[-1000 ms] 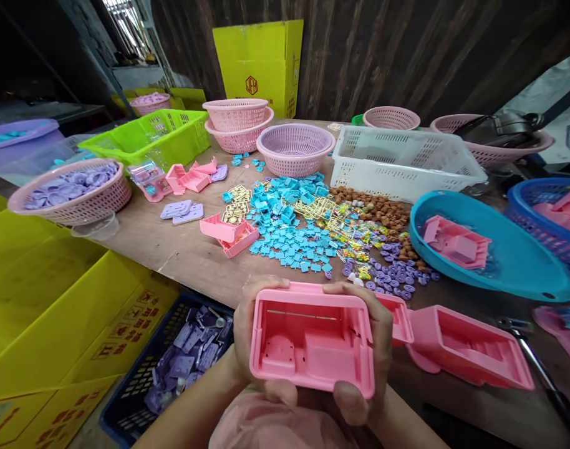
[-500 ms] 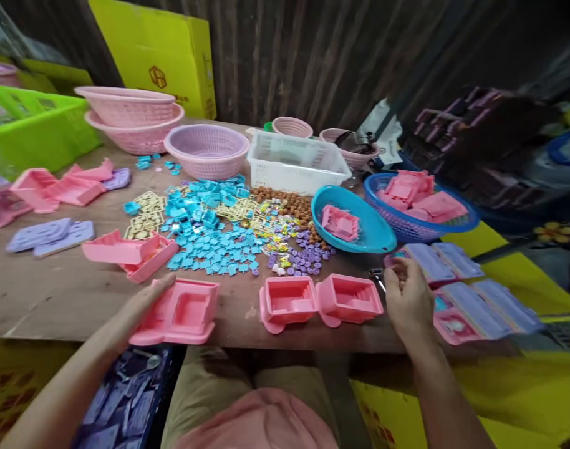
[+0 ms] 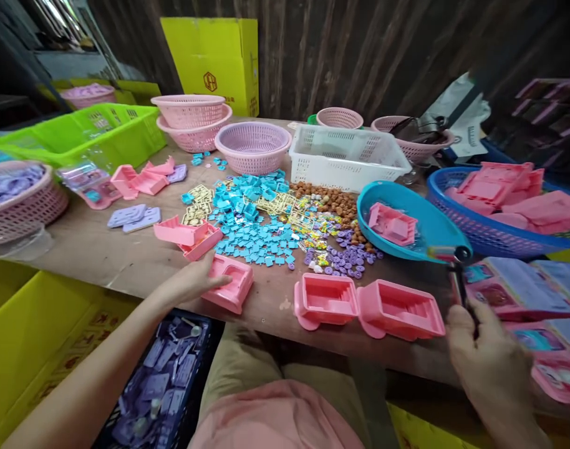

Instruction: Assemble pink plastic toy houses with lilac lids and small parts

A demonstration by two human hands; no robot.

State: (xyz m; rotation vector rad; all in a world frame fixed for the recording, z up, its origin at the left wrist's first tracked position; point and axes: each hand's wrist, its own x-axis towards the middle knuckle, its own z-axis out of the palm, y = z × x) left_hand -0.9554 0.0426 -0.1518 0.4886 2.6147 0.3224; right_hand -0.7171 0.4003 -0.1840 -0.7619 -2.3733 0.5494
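Observation:
My left hand point(image 3: 198, 277) lies against a pink plastic piece point(image 3: 236, 284) near the table's front edge, with the thumb over its top and the other fingers along its far side. My right hand point(image 3: 486, 349) is closed round the dark handle of a small hammer-like tool point(image 3: 458, 280), held upright at the right. Between my hands, two more pink box-shaped pieces point(image 3: 327, 298) point(image 3: 401, 308) stand side by side with their hollows facing up. Just beyond my left hand is an open pink piece point(image 3: 186, 236).
Loose blue parts point(image 3: 261, 240), purple discs point(image 3: 345, 262) and brown pieces point(image 3: 329, 198) cover the table's middle. A white basket point(image 3: 350, 171), blue bowl point(image 3: 418, 231), blue basket point(image 3: 486, 215) and green crate point(image 3: 111, 137) stand around them. Purple-and-pink pieces point(image 3: 528, 287) lie right.
The view has swung left. My right hand now holds up the tool that lay partly hidden by it. The pink piece at my left hand is turned and tilted differently.

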